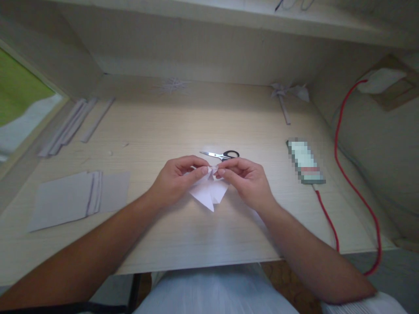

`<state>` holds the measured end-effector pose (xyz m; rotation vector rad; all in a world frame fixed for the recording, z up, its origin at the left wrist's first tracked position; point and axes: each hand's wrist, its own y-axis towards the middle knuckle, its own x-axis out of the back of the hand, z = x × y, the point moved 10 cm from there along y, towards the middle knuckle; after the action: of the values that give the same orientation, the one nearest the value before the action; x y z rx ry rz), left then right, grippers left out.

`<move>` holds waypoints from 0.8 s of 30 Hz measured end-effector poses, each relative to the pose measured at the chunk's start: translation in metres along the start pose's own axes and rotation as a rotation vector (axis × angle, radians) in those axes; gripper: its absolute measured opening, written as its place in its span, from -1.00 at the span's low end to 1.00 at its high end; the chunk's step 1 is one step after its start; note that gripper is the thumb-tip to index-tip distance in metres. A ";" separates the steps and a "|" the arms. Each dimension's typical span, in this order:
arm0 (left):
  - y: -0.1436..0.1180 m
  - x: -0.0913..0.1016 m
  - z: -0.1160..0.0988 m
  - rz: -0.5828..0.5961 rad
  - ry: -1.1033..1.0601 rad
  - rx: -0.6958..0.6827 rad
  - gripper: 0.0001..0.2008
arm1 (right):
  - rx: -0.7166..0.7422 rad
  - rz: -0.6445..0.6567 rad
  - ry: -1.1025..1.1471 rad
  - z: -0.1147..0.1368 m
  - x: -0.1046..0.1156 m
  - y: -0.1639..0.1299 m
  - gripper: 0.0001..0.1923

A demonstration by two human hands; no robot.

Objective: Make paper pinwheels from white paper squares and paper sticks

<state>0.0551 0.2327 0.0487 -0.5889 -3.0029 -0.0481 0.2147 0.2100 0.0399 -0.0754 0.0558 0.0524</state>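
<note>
We pinch a folded white paper piece at the middle of the desk.

Our left hand (178, 176) and right hand (245, 176) both grip the top edge of the folded paper (209, 194), a crisp, pointed shape whose lower tip rests on the pale wood-grain desk (183, 126). Just behind our fingers lie steel scissors (221, 155) with black handles. A stack of flat grey sheets (77, 198) sits well to the left, long paper strips (73, 126) beyond them, a red cable (352, 183) on the right.

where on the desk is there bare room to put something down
Bare desk lies between the paper strips and the paper pinwheel, behind the scissors. Crowded: middle, where both hands hold folded paper.
</note>
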 end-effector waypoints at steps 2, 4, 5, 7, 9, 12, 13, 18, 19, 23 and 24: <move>0.000 0.000 0.000 0.003 -0.014 -0.002 -0.81 | 0.008 0.030 0.007 0.001 -0.002 -0.001 -0.80; 0.000 -0.001 0.000 0.010 -0.033 -0.001 -0.82 | 0.021 0.054 0.007 0.003 -0.004 -0.002 -0.81; 0.000 -0.001 0.000 0.017 -0.044 -0.002 -0.82 | 0.029 0.063 0.007 0.004 -0.004 -0.002 -0.81; -0.001 -0.001 -0.002 0.029 -0.066 -0.003 -0.84 | 0.044 0.075 0.008 0.006 -0.005 -0.003 -0.82; -0.001 -0.001 -0.003 0.034 -0.083 0.002 -0.84 | 0.053 0.082 0.006 0.008 -0.005 -0.004 -0.83; -0.001 -0.001 -0.003 0.041 -0.093 0.018 -0.83 | 0.058 0.087 -0.027 0.010 -0.005 -0.006 -0.83; 0.000 -0.002 -0.003 0.045 -0.093 0.022 -0.83 | 0.059 0.089 -0.039 0.010 -0.005 -0.007 -0.83; 0.000 -0.003 -0.004 0.051 -0.116 0.039 -0.82 | 0.075 0.098 -0.089 0.012 -0.005 -0.008 -0.89; 0.000 -0.004 -0.004 0.056 -0.125 0.046 -0.81 | 0.084 0.098 -0.099 0.013 -0.005 -0.007 -0.90; -0.001 -0.008 0.002 0.095 -0.168 0.115 -0.79 | 0.138 0.110 -0.123 0.017 -0.006 -0.007 -0.92; -0.001 -0.009 0.004 0.106 -0.180 0.135 -0.78 | 0.152 0.114 -0.131 0.018 -0.007 -0.007 -0.93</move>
<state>0.0624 0.2283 0.0440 -0.7741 -3.1064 0.2234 0.2094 0.2043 0.0583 0.0836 -0.0669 0.1667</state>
